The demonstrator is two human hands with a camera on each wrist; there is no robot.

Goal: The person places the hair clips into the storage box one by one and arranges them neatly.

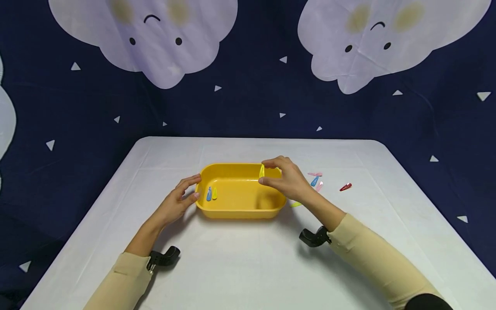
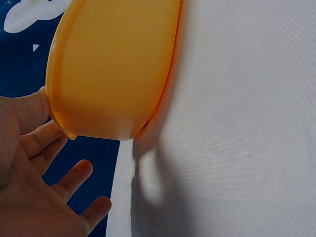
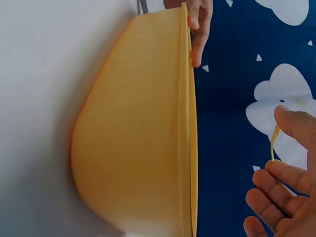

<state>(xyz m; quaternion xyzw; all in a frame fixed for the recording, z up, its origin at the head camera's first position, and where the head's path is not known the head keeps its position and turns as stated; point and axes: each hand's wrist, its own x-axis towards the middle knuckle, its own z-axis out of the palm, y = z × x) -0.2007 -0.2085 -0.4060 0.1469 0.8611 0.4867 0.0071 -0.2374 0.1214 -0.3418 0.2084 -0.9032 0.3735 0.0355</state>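
Head view: the right hand (image 1: 286,174) pinches a yellow hair clip (image 1: 261,171) between thumb and index finger, above the right end of the yellow plastic tray (image 1: 240,214). The clip's long axis spans the gap from one fingertip to the other. The left hand (image 1: 176,204) grips the tray's left rim, thumb and fingers set apart along it. On the tray floor, near its left edge and so nearer the left hand, a blue snap clip (image 1: 209,193) and a second yellow clip (image 1: 215,193) lie side by side, leftward of the held one. Beyond the tray's right edge, toward the table's right side, rest several loose clips (image 1: 314,181), partly hidden by the right hand, and a red snap clip (image 1: 346,187) farther right.
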